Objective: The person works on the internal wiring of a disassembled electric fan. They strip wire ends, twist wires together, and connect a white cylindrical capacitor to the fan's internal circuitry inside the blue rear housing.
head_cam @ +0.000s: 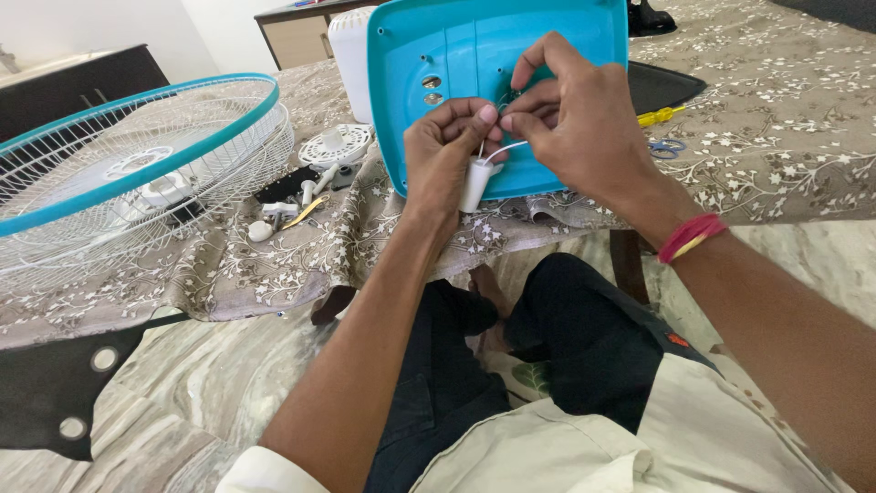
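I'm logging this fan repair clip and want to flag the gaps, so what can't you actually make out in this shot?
- Head view: where the white wires join the teal panel is hidden behind the right hand.
- The white cylindrical part is partly covered by the left hand.
- The fan grille is cut off by the left edge.
- The small parts beside the grille are too small to identify.

dark cabinet (82,78), white wall (100,23)
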